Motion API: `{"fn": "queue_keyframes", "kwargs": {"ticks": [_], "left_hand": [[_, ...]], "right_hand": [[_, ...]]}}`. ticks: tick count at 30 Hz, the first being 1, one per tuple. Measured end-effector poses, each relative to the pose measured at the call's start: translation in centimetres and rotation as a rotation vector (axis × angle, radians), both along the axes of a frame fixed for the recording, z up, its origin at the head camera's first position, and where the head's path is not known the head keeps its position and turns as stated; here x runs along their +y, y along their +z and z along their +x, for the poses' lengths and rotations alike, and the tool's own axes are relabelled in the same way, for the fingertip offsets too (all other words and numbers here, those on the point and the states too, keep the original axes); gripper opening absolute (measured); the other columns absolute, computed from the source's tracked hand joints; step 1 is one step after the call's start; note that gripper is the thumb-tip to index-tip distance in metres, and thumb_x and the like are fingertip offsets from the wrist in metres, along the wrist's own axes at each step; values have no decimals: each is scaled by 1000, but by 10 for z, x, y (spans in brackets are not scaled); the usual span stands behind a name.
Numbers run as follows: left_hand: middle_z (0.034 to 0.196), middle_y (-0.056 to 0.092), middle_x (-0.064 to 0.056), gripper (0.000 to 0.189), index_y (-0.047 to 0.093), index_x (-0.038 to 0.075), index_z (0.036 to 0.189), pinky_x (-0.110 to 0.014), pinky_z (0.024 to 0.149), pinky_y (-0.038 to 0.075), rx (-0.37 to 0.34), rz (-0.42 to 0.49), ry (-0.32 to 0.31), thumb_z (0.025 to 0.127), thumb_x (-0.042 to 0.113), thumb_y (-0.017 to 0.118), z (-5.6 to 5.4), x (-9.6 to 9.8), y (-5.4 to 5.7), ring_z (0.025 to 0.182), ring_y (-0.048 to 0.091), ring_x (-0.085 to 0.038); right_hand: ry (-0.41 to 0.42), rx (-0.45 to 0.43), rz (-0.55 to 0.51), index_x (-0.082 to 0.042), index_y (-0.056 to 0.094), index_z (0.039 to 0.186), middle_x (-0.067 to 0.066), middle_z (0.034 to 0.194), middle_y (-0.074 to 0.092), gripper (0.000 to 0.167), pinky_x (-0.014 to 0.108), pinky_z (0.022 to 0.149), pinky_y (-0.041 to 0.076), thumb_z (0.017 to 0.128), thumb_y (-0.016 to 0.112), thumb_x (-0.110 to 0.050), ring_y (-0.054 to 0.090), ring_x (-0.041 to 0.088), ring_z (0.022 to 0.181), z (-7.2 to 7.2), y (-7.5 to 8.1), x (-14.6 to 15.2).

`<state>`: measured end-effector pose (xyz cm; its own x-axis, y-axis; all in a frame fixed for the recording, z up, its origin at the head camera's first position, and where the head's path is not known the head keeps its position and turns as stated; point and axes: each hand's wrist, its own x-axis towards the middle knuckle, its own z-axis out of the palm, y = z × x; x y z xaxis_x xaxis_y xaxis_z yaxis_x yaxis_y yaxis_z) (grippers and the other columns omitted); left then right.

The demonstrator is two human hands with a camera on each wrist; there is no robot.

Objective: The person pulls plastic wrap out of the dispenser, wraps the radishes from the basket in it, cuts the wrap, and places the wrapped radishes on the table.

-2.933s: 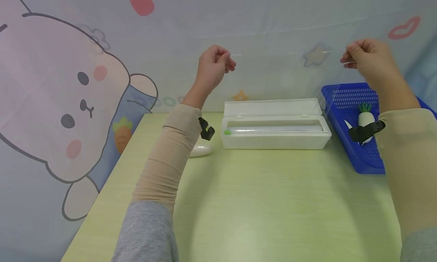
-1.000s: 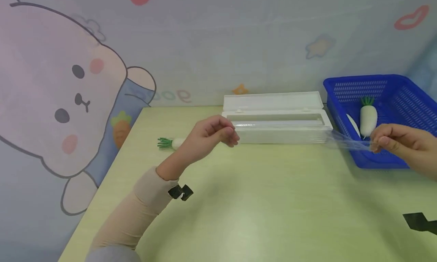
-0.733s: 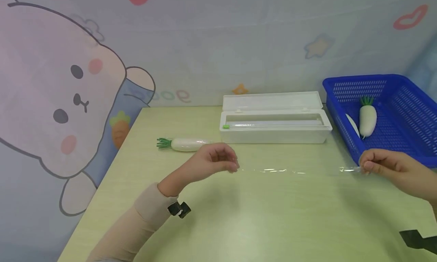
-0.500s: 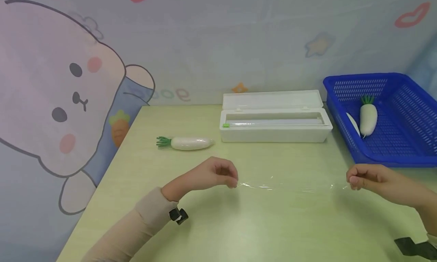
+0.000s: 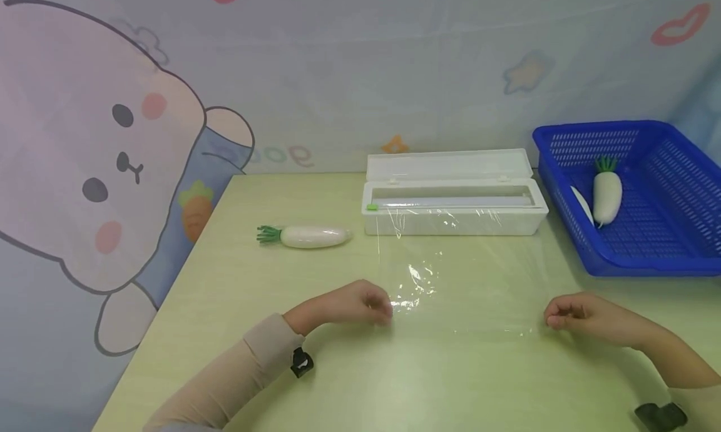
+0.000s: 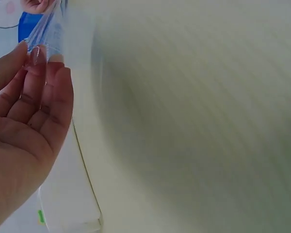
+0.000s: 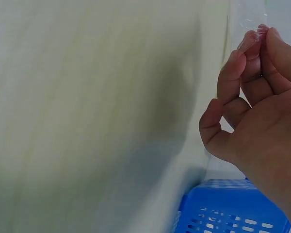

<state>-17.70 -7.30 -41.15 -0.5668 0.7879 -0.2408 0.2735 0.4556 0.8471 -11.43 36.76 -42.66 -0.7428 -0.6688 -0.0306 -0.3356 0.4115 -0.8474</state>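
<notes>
A clear sheet of plastic wrap (image 5: 450, 288) spreads low over the table in front of the white wrap dispenser (image 5: 453, 222), its far part overlapping the box front. My left hand (image 5: 355, 305) pinches one near corner between thumb and fingers. At the opposite corner my right hand (image 5: 588, 319) pinches the film the same way; in the right wrist view a bit of film (image 7: 252, 40) shows at the fingertips. The dispenser's lid stands open, with a roll (image 5: 450, 201) inside and a green slider (image 5: 372, 207) on its front edge. A white radish (image 5: 315, 236) with green leaves and a glossy surface lies left of the box.
A blue perforated basket (image 5: 664, 266) stands at the right, holding another white radish (image 5: 608, 197) and a white blade-like piece (image 5: 581, 205). Behind the table (image 5: 428, 388) hangs a cartoon-printed cloth (image 5: 349, 56).
Both hands have come down from high in front of the cloth toward the near table, drawing closer together lately. The film has gone from a thin line to a spread sheet.
</notes>
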Motion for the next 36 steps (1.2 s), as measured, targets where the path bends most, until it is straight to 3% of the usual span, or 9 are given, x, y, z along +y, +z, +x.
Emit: {"fn": "queue_keyframes", "kwargs": {"ticks": [5, 13, 18, 21, 24, 30, 35, 36], "left_hand": [[78, 65, 4, 6, 70, 6, 87, -21, 67, 48, 75, -60, -36, 90, 7, 65, -2, 2, -6, 71, 55, -6], [82, 68, 4, 5, 70, 8, 83, -20, 77, 48, 126, -91, -103, 87, 5, 68, -4, 3, -18, 76, 56, -1], [84, 68, 3, 6, 70, 9, 84, -19, 80, 49, 121, -95, -141, 88, 5, 67, -3, 2, -19, 79, 58, 0], [84, 68, 3, 5, 70, 9, 85, -19, 81, 49, 106, -99, -146, 88, 5, 67, -2, 2, -19, 81, 59, 0], [83, 67, 5, 4, 70, 8, 85, -19, 79, 48, 99, -104, -150, 87, 5, 68, -1, 2, -19, 78, 57, 0], [79, 64, 9, 3, 70, 8, 85, -18, 74, 46, 117, -111, -162, 87, 7, 69, -1, 2, -21, 74, 52, 2], [77, 61, 11, 6, 69, 11, 82, -18, 72, 46, 139, -114, -179, 87, 7, 69, 0, 3, -20, 72, 51, 2], [77, 61, 11, 7, 69, 12, 82, -18, 72, 46, 134, -118, -177, 87, 7, 69, 0, 3, -20, 72, 51, 2]], "right_hand": [[9, 76, -6, -6, 65, 92, -5, 82, 63, 14, 24, 59, 42, 93, 56, 4, 50, -3, 76, -1, -11, -2], [53, 177, 36, -14, 69, 89, -5, 82, 66, 19, 22, 64, 46, 88, 63, 4, 55, -2, 77, -1, -18, -5], [133, 223, 53, -10, 72, 92, -6, 83, 64, 15, 23, 63, 47, 85, 67, 3, 55, -2, 78, -2, -11, -6], [127, 256, 112, -9, 72, 95, -10, 84, 63, 13, 22, 60, 46, 86, 68, 0, 53, -4, 77, -2, 1, -9], [51, 289, 179, -9, 71, 101, -14, 90, 63, 14, 21, 57, 44, 88, 66, -3, 50, -5, 75, -3, 22, -8], [-231, 366, 286, -11, 69, 110, -18, 96, 66, 22, 22, 61, 47, 89, 66, -4, 56, -1, 77, -10, 82, 4], [-489, 312, 418, -7, 66, 116, -3, 98, 70, 23, 19, 63, 48, 95, 62, -17, 56, -8, 80, -28, 130, 20], [-535, 305, 426, -5, 65, 117, -6, 96, 70, 26, 17, 63, 46, 96, 61, -19, 55, -9, 79, -33, 137, 24]]}}
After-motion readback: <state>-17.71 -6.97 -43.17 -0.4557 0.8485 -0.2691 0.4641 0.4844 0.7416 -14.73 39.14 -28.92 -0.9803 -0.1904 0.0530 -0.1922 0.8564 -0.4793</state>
